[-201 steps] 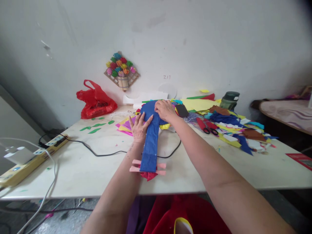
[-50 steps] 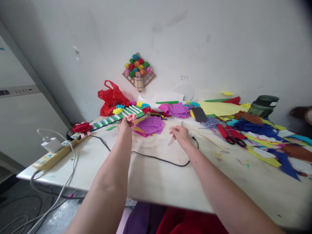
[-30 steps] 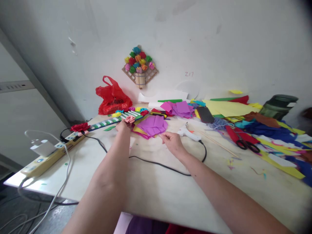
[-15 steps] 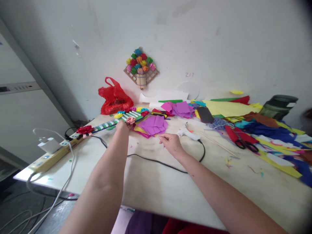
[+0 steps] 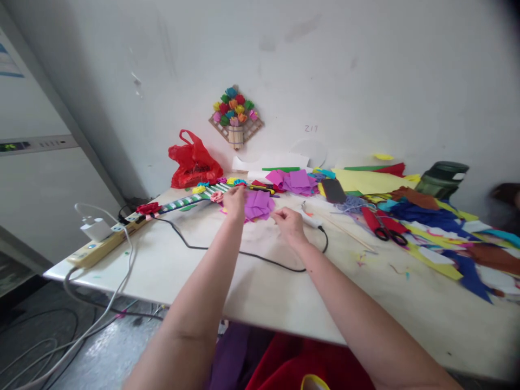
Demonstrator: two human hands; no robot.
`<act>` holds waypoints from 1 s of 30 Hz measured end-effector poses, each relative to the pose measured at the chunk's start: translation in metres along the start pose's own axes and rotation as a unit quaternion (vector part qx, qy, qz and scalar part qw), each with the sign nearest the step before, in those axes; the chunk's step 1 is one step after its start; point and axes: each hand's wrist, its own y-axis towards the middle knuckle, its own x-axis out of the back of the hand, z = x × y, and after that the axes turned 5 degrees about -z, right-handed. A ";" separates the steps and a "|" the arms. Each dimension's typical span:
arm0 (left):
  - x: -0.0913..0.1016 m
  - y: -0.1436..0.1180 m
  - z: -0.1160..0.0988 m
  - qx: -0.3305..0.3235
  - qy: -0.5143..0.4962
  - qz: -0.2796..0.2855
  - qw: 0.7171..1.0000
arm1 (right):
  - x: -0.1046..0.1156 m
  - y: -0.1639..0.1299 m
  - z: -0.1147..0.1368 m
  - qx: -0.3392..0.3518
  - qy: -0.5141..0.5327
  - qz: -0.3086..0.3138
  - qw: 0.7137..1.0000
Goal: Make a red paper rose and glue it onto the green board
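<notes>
My left hand is over the left edge of a stack of purple paper squares. Its fingers are curled together, and whatever they may hold is hidden. Beside it, a pink paper rose sits on a long green-and-white woven piece with other coloured paper flowers. My right hand is raised right of the purple squares, thumb and fingertips pinched; anything between them is too small to name. Just behind it lies a white glue gun, partly covered by the hand.
A black cord crosses the table to a power strip at the left edge. Scissors, a wooden stick, a phone and paper scraps lie right. A red bag and green bottle stand behind.
My left hand has moved right, away from the pink rose, and now covers part of the paper stack. My right hand stays pinched near the glue gun. The view has shifted slightly.
</notes>
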 end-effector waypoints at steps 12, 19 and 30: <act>-0.029 -0.075 0.060 -0.039 0.185 0.193 0.963 | 0.024 0.012 -0.024 0.037 -0.064 -0.046 0.996; -0.017 -0.074 0.065 0.049 0.143 0.276 0.949 | 0.020 0.007 -0.022 0.038 -0.125 -0.030 0.991; -0.011 -0.066 0.063 0.039 0.116 0.346 0.930 | 0.018 0.008 -0.031 0.078 -0.114 -0.054 0.989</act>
